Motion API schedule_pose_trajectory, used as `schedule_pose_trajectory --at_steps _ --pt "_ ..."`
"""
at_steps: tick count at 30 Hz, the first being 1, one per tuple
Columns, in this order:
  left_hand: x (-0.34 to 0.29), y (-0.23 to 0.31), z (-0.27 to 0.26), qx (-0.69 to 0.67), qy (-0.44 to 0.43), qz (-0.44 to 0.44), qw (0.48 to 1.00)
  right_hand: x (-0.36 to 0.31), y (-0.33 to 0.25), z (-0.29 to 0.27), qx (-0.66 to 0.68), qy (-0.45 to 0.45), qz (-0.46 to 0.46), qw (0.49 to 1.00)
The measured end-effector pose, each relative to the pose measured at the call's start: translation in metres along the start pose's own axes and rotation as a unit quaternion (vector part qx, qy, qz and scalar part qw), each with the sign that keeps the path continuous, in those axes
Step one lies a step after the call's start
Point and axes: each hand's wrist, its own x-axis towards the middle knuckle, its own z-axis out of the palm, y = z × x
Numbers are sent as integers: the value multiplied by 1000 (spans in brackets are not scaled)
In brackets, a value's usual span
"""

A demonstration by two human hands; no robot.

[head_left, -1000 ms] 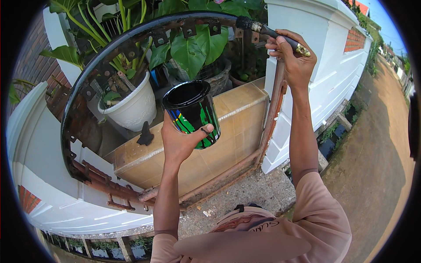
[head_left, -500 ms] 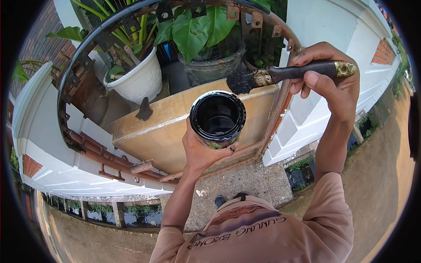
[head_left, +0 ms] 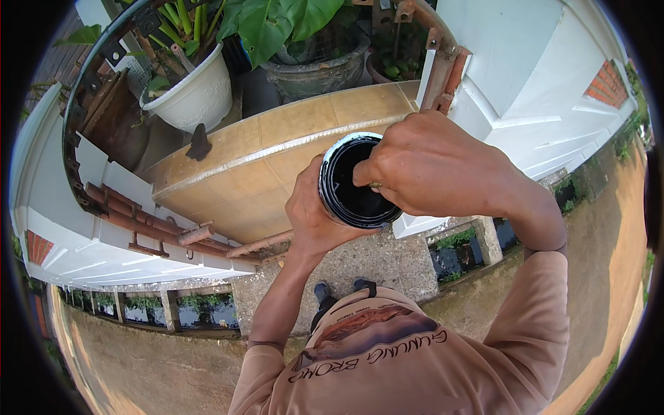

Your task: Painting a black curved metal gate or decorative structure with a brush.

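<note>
My left hand (head_left: 309, 211) is wrapped round a paint can (head_left: 330, 199) whose rim and inside are coated in black paint. Over its mouth, my right hand (head_left: 439, 166) is closed on a paintbrush (head_left: 375, 185), with its knuckles upward. Only the tip of the handle shows beside the fingers; the bristles are hidden in the can. Beyond the can rises a curved metal frame (head_left: 72, 131), glossy black along its left part and rusty brown at the right, with small holed tabs along it.
A tan tiled ledge (head_left: 277, 135) runs behind the can, with a dark flat scrap (head_left: 199, 143) on it. Past it stand a white plant pot (head_left: 197, 93) and a grey pot (head_left: 315, 77). White walls (head_left: 512, 62) flank both sides. A water-filled ditch (head_left: 207, 311) lies below.
My right hand has come down and left, bringing the paintbrush from above the ledge into the can. The can has shifted slightly right, and the view has tilted lower.
</note>
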Motion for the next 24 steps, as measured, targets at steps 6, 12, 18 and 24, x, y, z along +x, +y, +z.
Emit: schedule_pose_trajectory --at_steps 6,12,18,24 --pt "-2 6 3 33 -7 -33 999 1 6 -5 -6 -29 5 1000" --pt "40 16 1 -42 -18 -194 980 -14 35 -20 238 239 46 940" --pt "108 12 -11 -57 -36 -188 980 -5 57 -20 397 411 130 810" --pt "143 1 -15 -18 -2 -162 987 15 74 -28 417 543 88 724"
